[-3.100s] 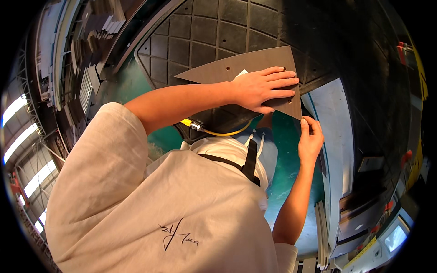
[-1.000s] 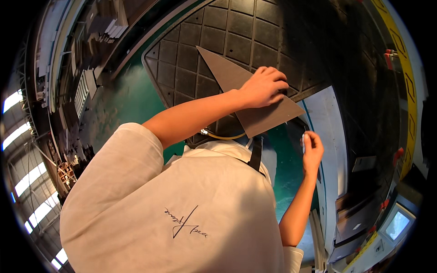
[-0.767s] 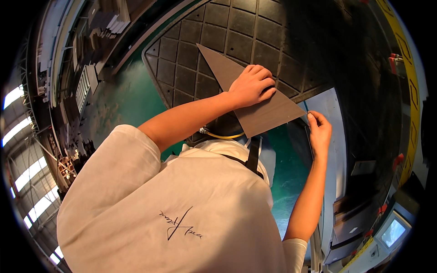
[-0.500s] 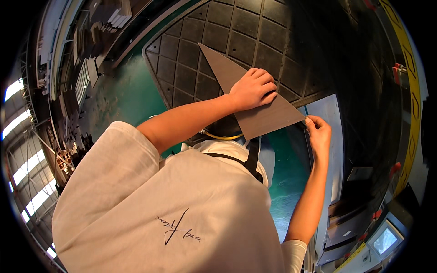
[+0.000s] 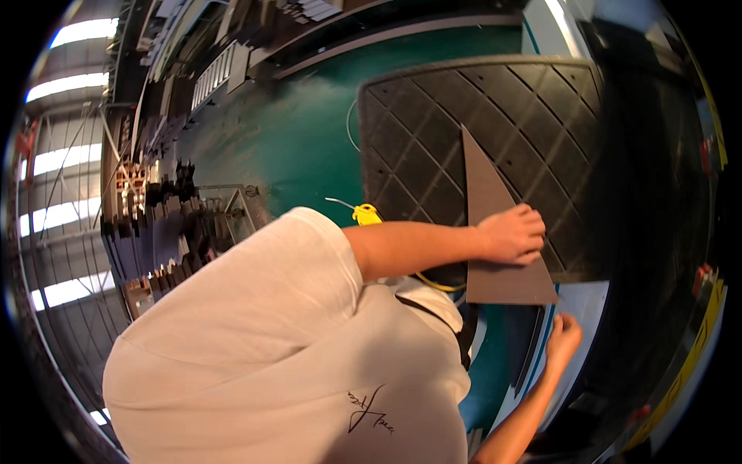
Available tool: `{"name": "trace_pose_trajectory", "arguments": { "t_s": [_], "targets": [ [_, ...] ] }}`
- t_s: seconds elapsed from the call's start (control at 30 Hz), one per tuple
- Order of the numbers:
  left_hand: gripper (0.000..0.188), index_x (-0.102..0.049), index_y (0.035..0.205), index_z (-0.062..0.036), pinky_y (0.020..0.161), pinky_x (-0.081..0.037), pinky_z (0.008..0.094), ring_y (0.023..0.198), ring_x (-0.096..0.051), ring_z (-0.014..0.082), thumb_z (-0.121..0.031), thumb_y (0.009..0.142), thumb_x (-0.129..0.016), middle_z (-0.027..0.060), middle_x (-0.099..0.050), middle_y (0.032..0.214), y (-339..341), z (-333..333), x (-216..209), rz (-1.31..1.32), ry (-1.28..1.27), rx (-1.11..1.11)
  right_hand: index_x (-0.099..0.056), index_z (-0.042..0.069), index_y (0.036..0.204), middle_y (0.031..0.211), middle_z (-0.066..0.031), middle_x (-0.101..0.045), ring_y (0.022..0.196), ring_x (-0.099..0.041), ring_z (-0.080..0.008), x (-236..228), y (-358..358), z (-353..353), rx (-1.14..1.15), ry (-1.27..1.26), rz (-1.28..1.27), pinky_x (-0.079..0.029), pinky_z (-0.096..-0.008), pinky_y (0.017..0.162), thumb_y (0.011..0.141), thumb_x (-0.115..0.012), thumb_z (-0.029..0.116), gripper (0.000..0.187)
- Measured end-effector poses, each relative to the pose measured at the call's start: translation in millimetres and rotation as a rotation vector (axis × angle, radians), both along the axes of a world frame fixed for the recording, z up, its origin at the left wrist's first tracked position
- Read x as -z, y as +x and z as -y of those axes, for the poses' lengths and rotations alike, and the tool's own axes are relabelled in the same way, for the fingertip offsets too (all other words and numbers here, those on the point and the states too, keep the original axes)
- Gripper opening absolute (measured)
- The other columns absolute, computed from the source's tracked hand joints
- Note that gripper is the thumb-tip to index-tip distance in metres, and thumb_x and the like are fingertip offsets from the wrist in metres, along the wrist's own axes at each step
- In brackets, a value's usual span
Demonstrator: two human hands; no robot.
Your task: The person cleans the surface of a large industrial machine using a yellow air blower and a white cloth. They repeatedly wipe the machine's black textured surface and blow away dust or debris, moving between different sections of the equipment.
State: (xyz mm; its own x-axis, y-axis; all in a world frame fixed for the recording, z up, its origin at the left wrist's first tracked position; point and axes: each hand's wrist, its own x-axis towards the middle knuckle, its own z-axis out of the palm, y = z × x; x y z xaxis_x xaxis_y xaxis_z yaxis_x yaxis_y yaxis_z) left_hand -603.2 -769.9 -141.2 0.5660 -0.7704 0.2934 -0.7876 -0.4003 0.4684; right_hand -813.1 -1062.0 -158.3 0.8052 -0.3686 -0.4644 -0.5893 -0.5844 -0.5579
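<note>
Board [image 5: 502, 284] lies on desk [image 5: 410, 158] under curled left hand [image 5: 510, 234], half-closed right hand [image 5: 566, 338] near its right corner; cannot tell either grip's hold.

The thin triangular panel [image 5: 488, 193], plain matte brown-grey, lies flat on a black grooved tabletop [image 5: 425, 147]. Its sharp, narrow tip points far; its left edge runs near to far, its right edge slants, and the short near edge overhangs the tabletop.
</note>
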Motion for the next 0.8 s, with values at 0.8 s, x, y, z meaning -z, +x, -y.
{"name": "trace_pose_trajectory", "arguments": {
  "t_s": [0.8],
  "targets": [
    [0.070,-0.059,0.140,-0.0066,0.118,-0.037,0.0527,0.138,-0.049,0.0393,-0.029,0.077,-0.081,0.0210,-0.055,0.143,64.8,92.9,-1.0,-0.002,-0.068,-0.033,-0.060,0.000,0.122,0.117,-0.0199,-0.075,0.085,-0.077,-0.0268,-84.6,10.8,-111.9,0.651,0.924,0.186,-0.064,-0.0382,0.068,0.108,-0.059,0.017,0.023]
  ]
}}
